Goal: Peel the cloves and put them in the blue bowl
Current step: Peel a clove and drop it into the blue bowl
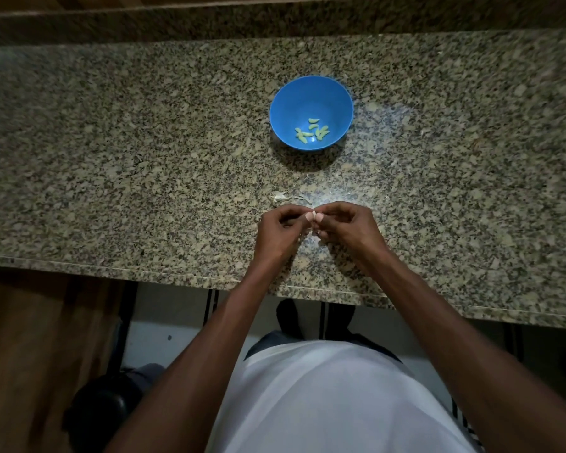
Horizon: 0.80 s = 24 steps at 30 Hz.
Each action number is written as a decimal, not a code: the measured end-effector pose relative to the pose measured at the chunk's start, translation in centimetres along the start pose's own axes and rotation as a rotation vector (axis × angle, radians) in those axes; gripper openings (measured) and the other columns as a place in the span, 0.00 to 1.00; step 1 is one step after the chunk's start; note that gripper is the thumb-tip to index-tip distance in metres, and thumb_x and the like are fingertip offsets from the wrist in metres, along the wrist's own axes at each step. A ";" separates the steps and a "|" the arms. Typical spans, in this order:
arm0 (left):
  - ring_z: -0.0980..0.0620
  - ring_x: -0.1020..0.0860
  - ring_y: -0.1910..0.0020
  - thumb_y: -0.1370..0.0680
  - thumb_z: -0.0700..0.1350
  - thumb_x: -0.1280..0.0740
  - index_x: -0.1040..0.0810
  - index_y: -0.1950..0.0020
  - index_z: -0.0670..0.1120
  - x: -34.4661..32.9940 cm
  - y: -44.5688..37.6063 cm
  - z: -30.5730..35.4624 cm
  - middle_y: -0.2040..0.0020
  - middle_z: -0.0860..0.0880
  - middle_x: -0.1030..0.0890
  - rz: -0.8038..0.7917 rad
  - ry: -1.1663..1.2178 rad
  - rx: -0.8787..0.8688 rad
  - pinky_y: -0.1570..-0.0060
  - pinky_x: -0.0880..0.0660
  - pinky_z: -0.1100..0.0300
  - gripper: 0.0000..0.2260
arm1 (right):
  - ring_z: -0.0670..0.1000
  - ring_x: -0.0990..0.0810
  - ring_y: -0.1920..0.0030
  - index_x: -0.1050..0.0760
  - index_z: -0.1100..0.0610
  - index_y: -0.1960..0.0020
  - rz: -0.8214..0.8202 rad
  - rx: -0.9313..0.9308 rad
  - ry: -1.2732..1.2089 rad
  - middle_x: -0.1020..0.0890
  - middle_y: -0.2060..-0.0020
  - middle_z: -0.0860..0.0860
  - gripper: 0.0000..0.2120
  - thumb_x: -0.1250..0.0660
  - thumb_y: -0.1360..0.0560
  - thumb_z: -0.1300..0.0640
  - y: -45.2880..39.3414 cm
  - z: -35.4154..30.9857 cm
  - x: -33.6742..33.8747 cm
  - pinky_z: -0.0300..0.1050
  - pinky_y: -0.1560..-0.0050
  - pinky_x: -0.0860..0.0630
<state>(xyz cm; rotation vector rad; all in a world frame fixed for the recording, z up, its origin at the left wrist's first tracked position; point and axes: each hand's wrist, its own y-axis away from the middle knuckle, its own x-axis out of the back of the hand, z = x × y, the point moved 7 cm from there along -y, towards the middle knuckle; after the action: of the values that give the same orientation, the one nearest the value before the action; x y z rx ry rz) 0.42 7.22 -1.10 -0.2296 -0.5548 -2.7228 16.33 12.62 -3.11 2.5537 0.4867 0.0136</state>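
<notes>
A small pale clove (pixel 313 214) is pinched between the fingertips of both hands, on the near side of the blue bowl (pixel 311 93) and well apart from it, just above the speckled granite surface (pixel 111 158). The left hand (pixel 280 228) and the right hand (pixel 347 225) meet at the clove, fingers curled, thumbs pressed to it. Inside the bowl lie several peeled cloves (pixel 311 131), pale green. Between the bowl and the hands, close to the hands, lies a scrap of papery skin (pixel 290 199).
</notes>
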 end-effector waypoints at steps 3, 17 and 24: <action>0.56 0.15 0.52 0.21 0.44 0.26 0.14 0.47 0.42 -0.3 0.0 -0.3 0.53 0.49 0.13 0.026 0.001 0.038 0.50 0.17 0.60 0.07 | 0.52 0.15 0.59 0.15 0.62 0.46 -0.005 0.018 0.034 0.12 0.57 0.60 0.08 0.24 0.23 0.59 -0.4 -0.1 0.1 0.51 0.54 0.18; 0.52 0.15 0.48 0.20 0.43 0.27 0.15 0.46 0.42 0.0 -0.6 -0.7 0.50 0.47 0.13 -0.031 0.010 0.027 0.47 0.18 0.58 0.06 | 0.58 0.12 0.53 0.17 0.66 0.45 -0.086 0.010 0.016 0.13 0.56 0.64 0.08 0.25 0.22 0.63 -0.9 -1.1 -0.3 0.50 0.50 0.15; 0.54 0.15 0.54 0.20 0.43 0.26 0.16 0.47 0.41 0.9 -1.8 0.2 0.53 0.47 0.14 -0.083 -0.076 -0.046 0.53 0.19 0.60 0.06 | 0.57 0.12 0.52 0.17 0.66 0.44 -0.077 0.032 0.024 0.12 0.55 0.62 0.09 0.25 0.22 0.63 -1.1 -1.3 -1.0 0.48 0.49 0.15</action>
<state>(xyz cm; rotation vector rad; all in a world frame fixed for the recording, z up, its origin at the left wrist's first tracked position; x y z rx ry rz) -1.03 8.59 -1.34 -0.3297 -0.5339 -2.8191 14.89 13.83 -2.46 2.5668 0.5988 0.0080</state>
